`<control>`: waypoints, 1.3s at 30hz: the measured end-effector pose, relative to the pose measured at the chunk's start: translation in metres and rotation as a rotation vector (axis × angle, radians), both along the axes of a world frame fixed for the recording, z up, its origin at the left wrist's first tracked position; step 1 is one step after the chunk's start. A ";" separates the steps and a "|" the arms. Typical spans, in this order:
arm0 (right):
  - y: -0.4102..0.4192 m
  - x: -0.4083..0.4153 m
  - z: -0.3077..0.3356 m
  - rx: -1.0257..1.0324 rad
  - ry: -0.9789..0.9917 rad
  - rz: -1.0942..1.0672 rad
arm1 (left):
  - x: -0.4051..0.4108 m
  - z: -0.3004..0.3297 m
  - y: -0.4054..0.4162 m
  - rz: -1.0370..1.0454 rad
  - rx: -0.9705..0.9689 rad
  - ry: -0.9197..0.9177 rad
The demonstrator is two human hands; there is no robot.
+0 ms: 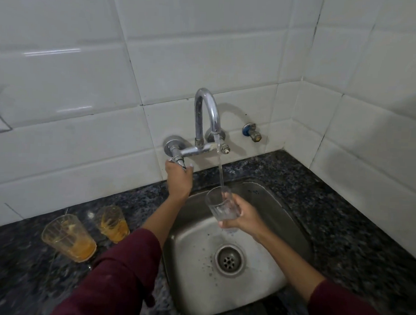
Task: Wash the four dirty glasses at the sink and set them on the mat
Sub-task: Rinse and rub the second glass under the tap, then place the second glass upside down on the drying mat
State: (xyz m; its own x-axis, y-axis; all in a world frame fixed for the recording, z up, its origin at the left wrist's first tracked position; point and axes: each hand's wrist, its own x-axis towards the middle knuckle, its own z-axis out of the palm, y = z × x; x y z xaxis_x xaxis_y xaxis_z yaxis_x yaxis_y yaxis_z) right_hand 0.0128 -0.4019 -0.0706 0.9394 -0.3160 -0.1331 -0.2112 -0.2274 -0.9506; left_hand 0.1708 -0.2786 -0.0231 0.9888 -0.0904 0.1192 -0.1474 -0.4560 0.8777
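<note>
While water runs in a thin stream from the curved chrome wall tap (207,115), the right hand (243,217) holds a clear drinking glass (220,205) under it, above the square stainless steel sink (292,221). Its fingers (226,225) are curled round the lower part of the glass, which tilts a little and catches the stream at its rim. The left hand (179,180) reaches up to the chrome tap handle (177,158) at the tap's left end, with fingers wrapped round it. Both arms wear dark red sleeves (118,272). Two dirty clear glasses stand upright on the dark speckled stone table (355,233), to the left of the sink near the white tiled wall (72,152): a nearer dirty glass (68,237) with orange dregs, and a farther dirty glass (114,222) just beside it, closer to the sink. A round metal drain (229,259) sits in the sink floor.
</note>
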 end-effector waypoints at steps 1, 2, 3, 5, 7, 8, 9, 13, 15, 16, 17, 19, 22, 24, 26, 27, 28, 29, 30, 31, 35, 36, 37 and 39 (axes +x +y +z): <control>-0.002 -0.003 0.003 -0.031 0.005 0.004 | 0.002 0.002 -0.004 0.019 0.037 0.009; -0.003 -0.006 0.005 -0.077 0.010 0.010 | 0.002 0.003 -0.005 0.041 0.081 0.019; -0.005 -0.010 0.008 -0.125 0.018 0.020 | 0.002 0.001 -0.005 0.048 0.146 0.004; -0.009 -0.017 0.015 -0.211 0.035 0.036 | 0.001 -0.004 -0.004 0.014 0.312 -0.087; -0.012 -0.022 0.020 -0.288 0.055 0.051 | 0.003 -0.005 -0.002 -0.013 0.442 -0.167; -0.014 -0.025 0.021 -0.328 0.071 0.056 | 0.003 -0.004 -0.001 -0.029 0.471 -0.181; -0.016 -0.026 0.023 -0.369 0.085 0.062 | 0.004 -0.002 0.002 -0.050 0.496 -0.183; -0.022 -0.031 0.031 -0.568 0.172 0.162 | -0.006 0.009 0.023 -0.131 0.708 -0.168; -0.023 -0.033 0.039 -0.651 0.215 0.229 | -0.021 0.015 0.034 -0.238 0.832 -0.110; -0.023 -0.034 0.042 -0.692 0.229 0.257 | -0.030 0.015 0.039 -0.297 0.872 -0.088; -0.023 -0.034 0.045 -0.745 0.236 0.280 | -0.038 0.013 0.042 -0.345 0.892 -0.077; -0.023 -0.033 0.051 -0.864 0.237 0.338 | -0.055 0.009 0.046 -0.432 0.869 -0.083; -0.021 -0.027 0.060 -0.941 0.246 0.427 | -0.071 0.001 0.045 -0.601 0.777 -0.102; -0.019 -0.022 0.069 -0.981 0.243 0.471 | -0.079 -0.002 0.043 -0.719 0.760 -0.109; -0.013 -0.018 0.081 -1.023 0.232 0.509 | -0.087 -0.005 0.040 -0.799 0.737 -0.150; -0.010 -0.016 0.086 -1.036 0.220 0.527 | -0.092 -0.005 0.039 -0.828 0.697 -0.162; -0.007 -0.014 0.092 -1.045 0.205 0.543 | -0.096 -0.006 0.039 -0.845 0.642 -0.167; -0.004 -0.012 0.097 -1.052 0.189 0.554 | -0.102 -0.006 0.039 -0.844 0.585 -0.166; 0.000 -0.011 0.102 -1.056 0.166 0.556 | -0.107 -0.006 0.039 -0.820 0.538 -0.163; 0.002 -0.010 0.107 -1.050 0.133 0.544 | -0.112 -0.006 0.039 -0.770 0.503 -0.158; 0.013 -0.010 0.115 -0.841 -0.063 0.432 | -0.126 -0.013 0.045 -0.492 0.317 -0.120; 0.016 -0.012 0.111 -0.702 -0.128 0.370 | -0.129 -0.015 0.048 -0.432 0.226 -0.096; 0.020 -0.014 0.105 -0.530 -0.190 0.291 | -0.132 -0.017 0.050 -0.382 0.143 -0.078; 0.029 -0.019 0.084 -0.192 -0.253 0.145 | -0.137 -0.020 0.054 -0.298 0.030 -0.045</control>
State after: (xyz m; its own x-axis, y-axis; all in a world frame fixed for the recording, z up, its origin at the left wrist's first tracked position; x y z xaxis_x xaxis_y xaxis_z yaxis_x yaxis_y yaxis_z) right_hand -0.0057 -0.3728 0.0135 0.9720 -0.1737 0.1585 0.0729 -0.4180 -0.9055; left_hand 0.0340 -0.2251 -0.0427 0.9120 -0.3794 0.1557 -0.3172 -0.4121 0.8541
